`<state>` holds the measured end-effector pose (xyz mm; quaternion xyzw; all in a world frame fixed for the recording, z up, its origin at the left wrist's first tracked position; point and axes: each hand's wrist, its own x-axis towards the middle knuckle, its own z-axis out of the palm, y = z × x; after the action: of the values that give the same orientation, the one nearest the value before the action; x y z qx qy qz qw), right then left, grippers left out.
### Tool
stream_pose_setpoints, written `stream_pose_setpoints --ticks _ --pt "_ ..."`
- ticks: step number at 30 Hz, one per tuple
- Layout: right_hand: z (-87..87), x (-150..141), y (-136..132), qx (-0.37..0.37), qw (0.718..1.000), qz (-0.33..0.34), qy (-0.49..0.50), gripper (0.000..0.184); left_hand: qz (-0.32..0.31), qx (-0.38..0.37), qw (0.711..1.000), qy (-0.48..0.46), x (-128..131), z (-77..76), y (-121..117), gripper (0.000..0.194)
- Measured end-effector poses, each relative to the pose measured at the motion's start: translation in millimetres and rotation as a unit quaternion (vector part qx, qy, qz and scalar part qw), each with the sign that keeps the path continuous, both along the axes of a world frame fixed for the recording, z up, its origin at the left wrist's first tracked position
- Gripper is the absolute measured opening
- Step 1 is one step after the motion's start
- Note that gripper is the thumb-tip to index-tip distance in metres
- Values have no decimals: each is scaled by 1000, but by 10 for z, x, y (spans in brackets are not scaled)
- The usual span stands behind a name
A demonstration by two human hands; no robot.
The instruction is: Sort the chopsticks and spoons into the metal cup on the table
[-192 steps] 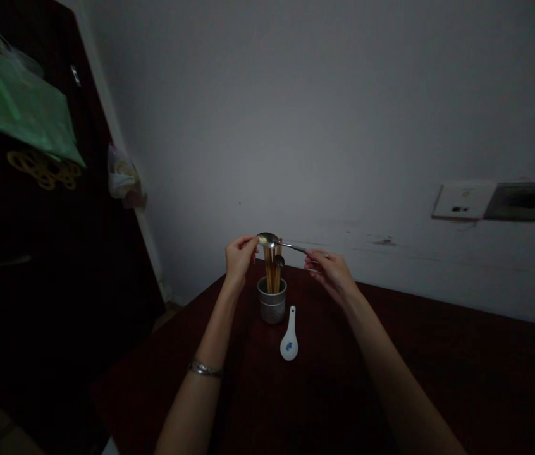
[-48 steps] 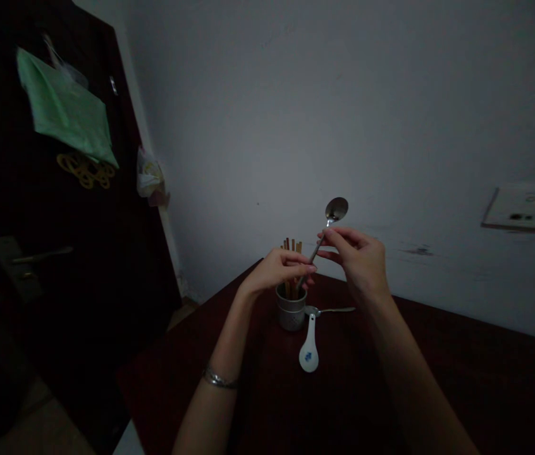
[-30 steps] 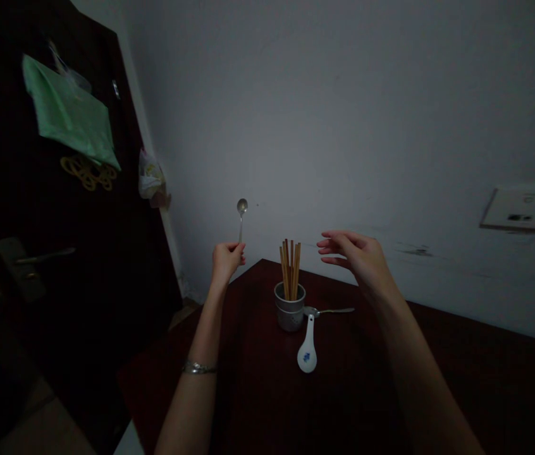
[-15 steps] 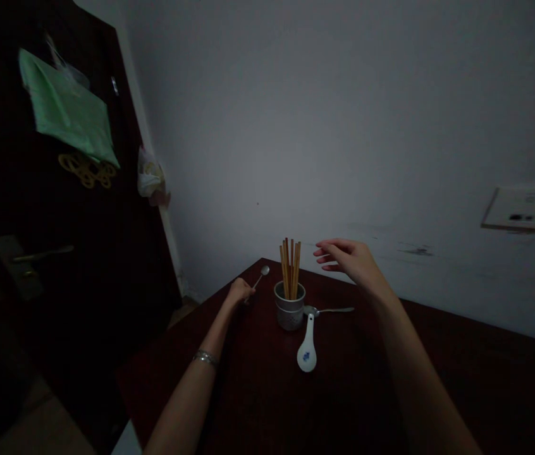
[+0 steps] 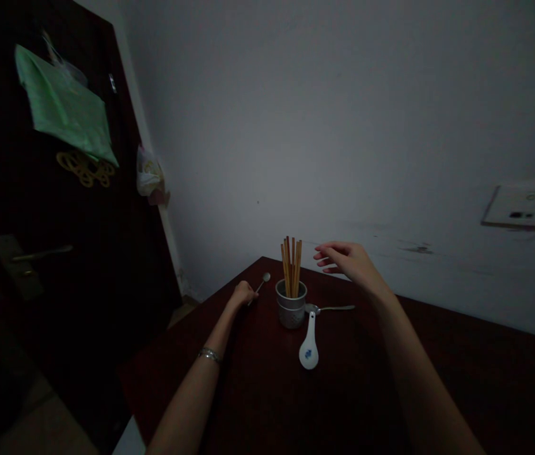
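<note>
The left hand's grip [image 5: 243,293] is closed on the handle of the small spoon [image 5: 266,277] low over the counter [image 5: 258,379], its bowl pointing away beyond the fingers, and the right hand [image 5: 346,260], empty and loosely curled, is farther off.

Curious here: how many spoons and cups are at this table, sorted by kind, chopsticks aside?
Metal spoons: 2, one in the left hand
White spoon with blue decoration: 1
Grey cup: 1
Total: 4
</note>
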<state>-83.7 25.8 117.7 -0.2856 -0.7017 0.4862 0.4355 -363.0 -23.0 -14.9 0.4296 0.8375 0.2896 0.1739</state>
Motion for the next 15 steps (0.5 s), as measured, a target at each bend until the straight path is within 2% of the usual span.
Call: stream_pose_setpoints --ticks 4,9,12,15 --pt "-11 -6 13 -2 1000 6 -8 29 -18 -7 999 26 -36 -62 43 5" --pt "-38 13 57 13 999 9 -29 30 -32 -22 997 70 -22 -94 58 7" --pt "-124 34 179 64 995 -9 -75 30 -38 -26 994 99 7 -89 47 8" --pt "-333 32 388 154 974 -57 -154 26 -35 -29 991 122 35 -81 29 11"
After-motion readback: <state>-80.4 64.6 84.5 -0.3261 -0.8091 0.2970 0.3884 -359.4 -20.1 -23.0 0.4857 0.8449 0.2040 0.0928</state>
